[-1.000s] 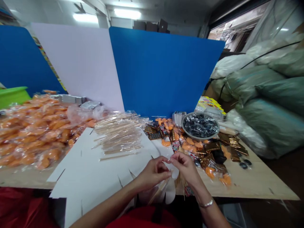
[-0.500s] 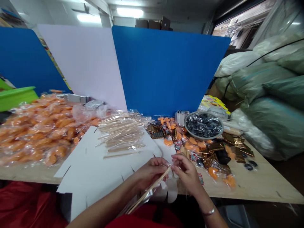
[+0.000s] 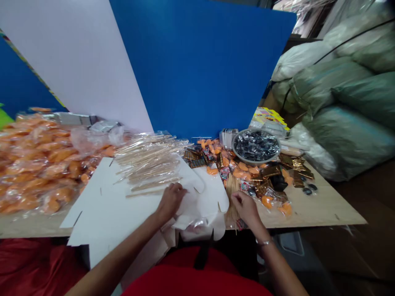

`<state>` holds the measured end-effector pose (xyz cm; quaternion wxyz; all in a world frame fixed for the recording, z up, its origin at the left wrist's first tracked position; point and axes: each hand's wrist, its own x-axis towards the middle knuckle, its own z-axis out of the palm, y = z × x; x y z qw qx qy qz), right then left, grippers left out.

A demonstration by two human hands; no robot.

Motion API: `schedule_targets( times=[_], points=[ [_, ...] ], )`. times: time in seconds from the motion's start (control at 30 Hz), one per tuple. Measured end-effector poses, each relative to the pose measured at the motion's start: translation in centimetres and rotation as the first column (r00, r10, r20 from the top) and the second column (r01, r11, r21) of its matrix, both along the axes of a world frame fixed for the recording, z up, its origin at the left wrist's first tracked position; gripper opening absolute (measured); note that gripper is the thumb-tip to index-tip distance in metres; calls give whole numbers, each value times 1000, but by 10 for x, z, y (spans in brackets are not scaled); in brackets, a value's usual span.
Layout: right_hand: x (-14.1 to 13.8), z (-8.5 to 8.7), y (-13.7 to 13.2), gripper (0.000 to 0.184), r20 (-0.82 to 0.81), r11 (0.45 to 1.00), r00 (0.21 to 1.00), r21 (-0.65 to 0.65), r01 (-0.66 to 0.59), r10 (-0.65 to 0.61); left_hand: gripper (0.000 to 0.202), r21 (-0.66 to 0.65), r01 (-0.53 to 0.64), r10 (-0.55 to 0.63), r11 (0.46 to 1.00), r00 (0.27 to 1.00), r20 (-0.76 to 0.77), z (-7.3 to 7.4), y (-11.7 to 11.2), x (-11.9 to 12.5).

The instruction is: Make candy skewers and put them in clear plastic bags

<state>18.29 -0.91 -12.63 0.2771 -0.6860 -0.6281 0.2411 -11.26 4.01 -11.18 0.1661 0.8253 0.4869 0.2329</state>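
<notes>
My left hand [image 3: 171, 200] is over the white cardboard, palm down with its fingers curled. Its fingertips are at the edge of some clear plastic bags [image 3: 197, 220], and what they grip is hidden. To the right, my right hand [image 3: 246, 207] has its fingers drawn together beside a bundle of loose thin wooden sticks [image 3: 232, 190]. I cannot make out whether a stick is in that pinch. Beyond my left hand lies a pile of wooden sticks in clear bags [image 3: 151, 158] on the white cardboard [image 3: 108, 209].
Orange pieces in clear bags [image 3: 46, 164] are heaped at left. On the right stand a round bowl of black wrapped pieces [image 3: 256, 146], gold packets [image 3: 271, 172] and more orange pieces [image 3: 242, 172]. A blue panel [image 3: 200, 65] rises behind; large sacks [image 3: 348, 139] are stacked at far right.
The bagged sticks that both hands held in front of my body are no longer in them. My hands have moved apart, left toward the bagged pile, right beside the loose sticks. The view tilts down.
</notes>
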Motion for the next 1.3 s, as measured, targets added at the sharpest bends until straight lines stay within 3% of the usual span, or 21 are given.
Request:
schedule_targets(
  times=[0.13, 0.27, 0.4, 0.5, 0.7, 0.87, 0.97, 1.03, 1.1, 1.2, 1.3],
  points=[
    [31, -35, 21, 26, 178, 977, 970, -109, 185, -164, 28, 58, -37, 36, 998, 999, 14, -23, 47, -34],
    [36, -45, 44, 26, 187, 953, 961, -187, 237, -202, 28, 53, -58, 54, 997, 996, 72, -22, 70, -47],
    [48, -43, 56, 35, 99, 949, 980, -250, 192, -172, 29, 56, -83, 77, 995, 991, 113, -16, 69, -51],
    [57, -41, 54, 38, 22, 949, 985, -266, 172, -172, 32, 146, -106, 98, 984, 993, 59, -17, 65, -52],
    [61, -40, 48, 39, -86, 948, 976, -268, 171, -200, 34, 257, -36, 62, 966, 994, -95, -18, 63, -51],
    [64, -43, 46, 32, -141, 942, 963, -281, 185, -232, 31, 378, 5, 57, 926, 987, -152, -5, 44, -34],
    [63, -48, 43, 32, -209, 946, 953, -283, 156, -220, 22, 278, 117, -103, 953, 993, -65, 4, 19, 2],
    [62, -50, 40, 32, -262, 953, 945, -279, 118, -194, 20, 97, 264, -264, 960, 964, -15, 3, 1, 36],
    [62, -50, 36, 32, -306, 959, 938, -272, 79, -164, 31, -80, 352, -354, 933, 935, -8, -3, -12, 69],
    [64, -45, 26, 33, -339, 964, 932, -262, 36, -127, 18, -271, 326, -311, 906, 945, 97, -18, -20, 100],
    [68, -36, 12, 32, -347, 969, 934, -248, 1, -90, 10, -351, 335, -276, 875, 939, 207, -27, -17, 102]
  ],
)
